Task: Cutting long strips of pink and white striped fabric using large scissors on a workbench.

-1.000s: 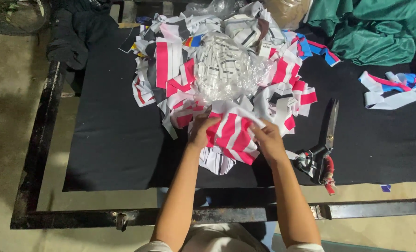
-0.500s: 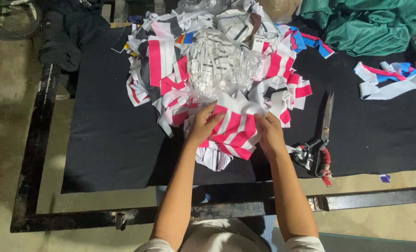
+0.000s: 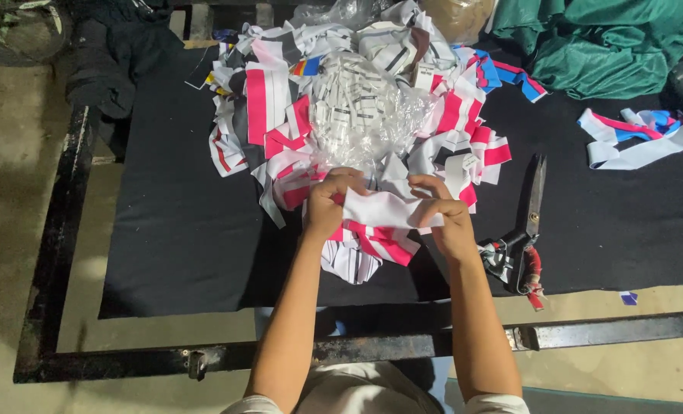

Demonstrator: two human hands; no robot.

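My left hand (image 3: 328, 205) and my right hand (image 3: 445, 216) both grip a white fabric piece (image 3: 383, 208), holding it stretched between them just above pink-and-white striped pieces (image 3: 376, 244). Behind my hands lies a heap of pink, white and black fabric scraps (image 3: 280, 138). A clear plastic bag of small white labels (image 3: 360, 111) sits on top of the heap.
Large scissors (image 3: 529, 222) with cloth-wrapped handles lie on the black table cover (image 3: 172, 230) right of my right hand. Green cloth (image 3: 610, 46) is bunched at the far right, with loose blue, pink and white strips (image 3: 633, 138) beneath it. A dark metal frame (image 3: 57, 230) borders the table.
My hands have drawn closer together and lifted a white piece off the striped stack, pinching it between them. The view has shifted slightly.
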